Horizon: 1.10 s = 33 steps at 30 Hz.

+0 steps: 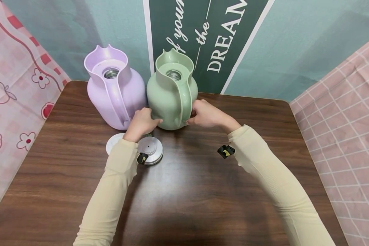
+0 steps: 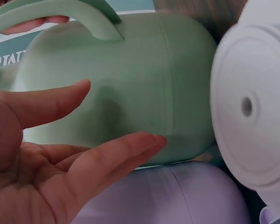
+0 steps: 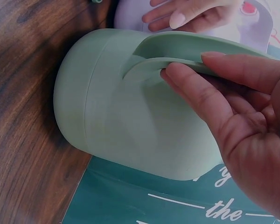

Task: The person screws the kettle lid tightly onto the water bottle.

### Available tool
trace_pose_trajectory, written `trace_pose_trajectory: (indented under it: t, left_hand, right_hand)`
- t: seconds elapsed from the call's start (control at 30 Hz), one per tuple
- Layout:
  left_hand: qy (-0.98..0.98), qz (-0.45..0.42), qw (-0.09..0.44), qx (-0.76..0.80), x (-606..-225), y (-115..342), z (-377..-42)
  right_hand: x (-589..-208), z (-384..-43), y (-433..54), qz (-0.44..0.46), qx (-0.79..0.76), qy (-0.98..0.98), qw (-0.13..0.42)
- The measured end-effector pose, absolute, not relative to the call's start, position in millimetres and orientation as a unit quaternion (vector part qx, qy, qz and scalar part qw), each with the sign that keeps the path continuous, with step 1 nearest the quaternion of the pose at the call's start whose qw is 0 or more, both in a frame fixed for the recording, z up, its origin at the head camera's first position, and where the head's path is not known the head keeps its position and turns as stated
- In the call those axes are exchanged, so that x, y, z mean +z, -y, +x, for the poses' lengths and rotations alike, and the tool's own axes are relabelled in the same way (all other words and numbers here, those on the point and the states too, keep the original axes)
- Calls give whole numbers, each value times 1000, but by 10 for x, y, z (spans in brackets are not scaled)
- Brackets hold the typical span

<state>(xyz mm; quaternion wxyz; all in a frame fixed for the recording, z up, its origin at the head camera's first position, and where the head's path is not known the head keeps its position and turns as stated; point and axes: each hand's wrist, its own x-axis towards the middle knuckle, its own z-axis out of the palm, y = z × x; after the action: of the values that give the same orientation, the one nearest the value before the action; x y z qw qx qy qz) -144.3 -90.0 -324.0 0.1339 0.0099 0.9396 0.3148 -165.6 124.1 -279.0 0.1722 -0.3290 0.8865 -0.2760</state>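
Note:
A green vacuum jug (image 1: 164, 99) stands upright without a lid, its handle (image 1: 185, 99) facing the front. My right hand (image 1: 207, 114) pinches that handle near its lower end; the right wrist view shows thumb and fingertips on its edge. My left hand (image 1: 142, 123) is at the jug's left side, and in the left wrist view its fingers (image 2: 116, 151) are extended and the thumb stands apart. Whether they touch the jug I cannot tell. A lilac vacuum jug (image 1: 135, 92), also lidless, stands upright to the left, close beside the green one.
A silver-topped round lid (image 1: 152, 153) lies on the brown wooden table (image 1: 203, 191) below my left wrist. A white disc (image 1: 111, 141), partly hidden by the left sleeve, lies beside it. Behind the jugs hangs a teal cloth with a dark lettered panel (image 1: 215, 34).

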Motion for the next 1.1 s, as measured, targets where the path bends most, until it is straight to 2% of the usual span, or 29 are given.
trace_pose_trajectory:
  t: [0.33, 0.77, 1.1]
  left_hand:
    - [-934, 3, 150, 324, -3224, 918, -1482]
    - [-932, -3, 129, 338, -3249, 927, -1535]
    - [-930, -4, 134, 342, -3254, 929, -1540]
  right_hand:
    - [-2783, -1644, -1242, -328, -270, -888, 173]
    - [-2774, -1612, -1249, -313, -276, -890, 186]
    - [-2779, -1586, -1254, -305, -283, -889, 190]
